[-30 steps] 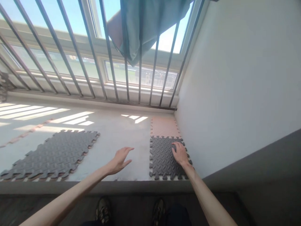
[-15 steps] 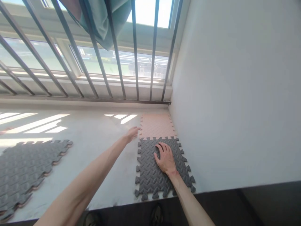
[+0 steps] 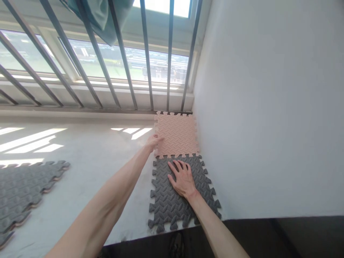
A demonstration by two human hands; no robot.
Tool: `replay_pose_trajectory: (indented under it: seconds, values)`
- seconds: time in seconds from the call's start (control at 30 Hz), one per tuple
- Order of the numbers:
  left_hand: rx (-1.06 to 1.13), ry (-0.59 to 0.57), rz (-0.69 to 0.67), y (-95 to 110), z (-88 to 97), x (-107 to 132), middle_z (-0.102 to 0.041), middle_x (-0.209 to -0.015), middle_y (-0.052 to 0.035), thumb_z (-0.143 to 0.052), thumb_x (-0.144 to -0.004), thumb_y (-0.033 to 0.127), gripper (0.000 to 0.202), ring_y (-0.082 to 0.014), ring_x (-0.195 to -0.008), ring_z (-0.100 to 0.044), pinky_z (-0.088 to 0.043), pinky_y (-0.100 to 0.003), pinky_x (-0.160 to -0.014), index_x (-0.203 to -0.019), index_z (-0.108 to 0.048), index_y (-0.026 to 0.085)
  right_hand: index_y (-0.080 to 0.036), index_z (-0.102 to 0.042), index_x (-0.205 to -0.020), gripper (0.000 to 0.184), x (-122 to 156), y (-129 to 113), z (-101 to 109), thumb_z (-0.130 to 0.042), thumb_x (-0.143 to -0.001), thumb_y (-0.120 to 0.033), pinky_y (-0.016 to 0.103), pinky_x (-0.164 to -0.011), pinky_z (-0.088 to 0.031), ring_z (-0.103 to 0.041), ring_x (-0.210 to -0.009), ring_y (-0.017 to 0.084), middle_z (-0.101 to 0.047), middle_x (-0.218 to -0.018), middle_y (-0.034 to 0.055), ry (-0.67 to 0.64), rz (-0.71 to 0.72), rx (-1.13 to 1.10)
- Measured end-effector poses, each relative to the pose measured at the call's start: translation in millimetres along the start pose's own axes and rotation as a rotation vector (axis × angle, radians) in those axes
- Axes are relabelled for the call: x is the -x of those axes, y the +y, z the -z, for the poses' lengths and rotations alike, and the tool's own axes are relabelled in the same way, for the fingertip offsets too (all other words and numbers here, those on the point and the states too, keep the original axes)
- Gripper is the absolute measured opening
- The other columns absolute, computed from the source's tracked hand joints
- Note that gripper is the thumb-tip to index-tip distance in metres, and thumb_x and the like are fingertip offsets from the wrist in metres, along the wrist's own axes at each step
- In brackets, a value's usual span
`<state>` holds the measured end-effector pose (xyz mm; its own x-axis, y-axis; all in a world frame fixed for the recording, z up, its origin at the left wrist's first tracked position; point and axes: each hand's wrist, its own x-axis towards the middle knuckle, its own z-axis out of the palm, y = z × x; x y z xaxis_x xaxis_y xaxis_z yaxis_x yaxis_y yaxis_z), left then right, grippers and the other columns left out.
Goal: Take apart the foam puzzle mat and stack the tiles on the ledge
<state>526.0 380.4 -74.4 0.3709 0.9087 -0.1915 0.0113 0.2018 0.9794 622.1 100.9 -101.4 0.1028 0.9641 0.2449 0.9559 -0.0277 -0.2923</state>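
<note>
A pink foam puzzle mat (image 3: 177, 132) lies in the far right corner of a pale raised ledge (image 3: 102, 168), its near edge interlocked with a dark grey foam puzzle mat (image 3: 163, 204). My left hand (image 3: 153, 142) touches the pink mat's left edge, fingers curled at the rim; whether it grips the rim I cannot tell. Palm down, my right hand (image 3: 182, 178) rests flat on the grey mat, fingers spread towards the seam between the two mats.
A stack of grey foam mats (image 3: 18, 190) lies at the left on the ledge. Slanted metal bars (image 3: 120, 53) and a window run along the back. A white wall (image 3: 263, 107) closes the right side. A teal cloth (image 3: 99, 14) hangs on the bars.
My left hand reached forward to the pink mat's left edge. My right hand slid left on the grey mat. The view moved closer and turned right.
</note>
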Motion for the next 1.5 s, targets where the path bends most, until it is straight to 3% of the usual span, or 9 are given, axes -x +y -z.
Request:
replay_pose_trajectory:
  seconds: [0.2, 0.5, 0.83, 0.93, 1.03, 1.17, 1.27, 1.37, 1.5]
  values:
    - [0.054, -0.107, -0.141, 14, -1.1, 28, -0.075, -0.085, -0.0061, -0.104, -0.051, 0.052, 0.071, -0.0244, -0.079, -0.070, -0.054, -0.033, -0.065, -0.101, -0.063, 0.022, -0.035, -0.046, -0.166, 0.073, -17, -27, -17, -0.048, -0.103, -0.072, 0.078, -0.122, -0.018, -0.038, -0.148, 0.047, -0.052, -0.165, 0.0163, -0.015, -0.117, 0.091]
    - [0.118, -0.211, -0.309, 52, -6.3, 61, -0.078, -0.096, -0.0066, -0.101, -0.058, 0.058, 0.071, -0.0272, -0.091, -0.074, -0.060, -0.038, -0.077, -0.107, -0.065, 0.022, -0.034, -0.046, -0.166, 0.073, -18, -32, -18, -0.046, -0.103, -0.072, 0.078, -0.124, -0.012, -0.036, -0.152, 0.047, -0.048, -0.168, 0.0157, -0.054, -0.160, 0.090]
    - [0.209, 0.023, -0.376, 105, 60.9, 78, -0.075, -0.103, -0.0031, -0.101, -0.062, 0.049, 0.069, -0.0200, -0.087, -0.072, -0.055, -0.028, -0.066, -0.113, -0.060, 0.024, -0.037, -0.045, -0.166, 0.071, -11, -29, -27, -0.050, -0.103, -0.069, 0.078, -0.126, -0.010, -0.033, -0.156, 0.043, -0.048, -0.168, 0.0146, -0.009, -0.150, 0.054]
    - [0.181, 0.028, -0.259, 105, 102.9, 115, -0.073, -0.093, 0.0002, -0.102, -0.059, 0.049, 0.071, -0.0143, -0.071, -0.067, -0.047, -0.021, -0.053, -0.111, -0.060, 0.025, -0.030, -0.056, -0.159, 0.070, -13, -27, -21, -0.046, -0.103, -0.070, 0.074, -0.129, -0.012, -0.038, -0.154, 0.041, -0.054, -0.163, 0.0167, 0.029, -0.163, -0.060]
    - [0.117, 0.026, -0.121, 96, 152.7, 166, -0.072, -0.084, 0.0014, -0.102, -0.060, 0.051, 0.071, -0.0100, -0.056, -0.060, -0.030, -0.016, -0.041, -0.113, -0.063, 0.024, -0.019, -0.068, -0.146, 0.086, -17, -30, -7, -0.018, -0.105, -0.076, 0.062, -0.126, -0.032, -0.057, -0.140, 0.036, -0.069, -0.144, 0.0196, 0.170, -0.294, -0.458]
    - [0.087, -0.003, 0.014, 75, 208.0, 242, -0.080, -0.094, -0.0055, -0.103, -0.062, 0.048, 0.072, -0.0179, -0.069, -0.073, -0.054, -0.023, -0.053, -0.119, -0.067, 0.023, -0.021, -0.067, -0.144, 0.110, -7, -52, 15, 0.006, -0.095, -0.086, 0.045, -0.092, -0.060, -0.077, -0.099, 0.027, -0.080, -0.117, 0.0139, 0.146, -0.551, -1.214]
    - [0.085, -0.022, 0.099, 56, 235.6, 297, -0.082, -0.108, -0.0109, -0.104, -0.060, 0.046, 0.076, -0.0274, -0.089, -0.080, -0.066, -0.036, -0.076, -0.124, -0.070, 0.023, -0.025, -0.072, -0.134, 0.093, 17, -87, 19, -0.029, -0.091, -0.096, 0.036, -0.074, -0.061, -0.077, -0.088, 0.025, -0.082, -0.108, 0.0090, -0.053, -0.497, -1.375]
    - [0.147, 0.005, 0.219, 37, 258.0, 354, -0.082, -0.110, -0.0130, -0.101, -0.062, 0.051, 0.067, -0.0356, -0.100, -0.081, -0.067, -0.044, -0.081, -0.119, -0.075, 0.025, -0.023, -0.075, -0.117, 0.073, 51, -127, 12, -0.071, -0.080, -0.085, 0.038, -0.078, -0.062, -0.076, -0.089, 0.026, -0.082, -0.104, 0.0077, -0.114, -0.408, -1.397]
    - [0.501, 0.156, 0.221, 4, 269.2, 434, -0.081, -0.114, -0.0100, -0.087, -0.076, 0.063, 0.047, -0.0366, -0.112, -0.078, -0.067, -0.053, -0.091, -0.106, -0.077, 0.029, -0.023, -0.072, -0.122, 0.065, 95, -172, -7, -0.076, -0.082, -0.074, 0.043, -0.089, -0.063, -0.078, -0.099, 0.027, -0.081, -0.113, 0.0083, -0.007, -0.444, -1.483]
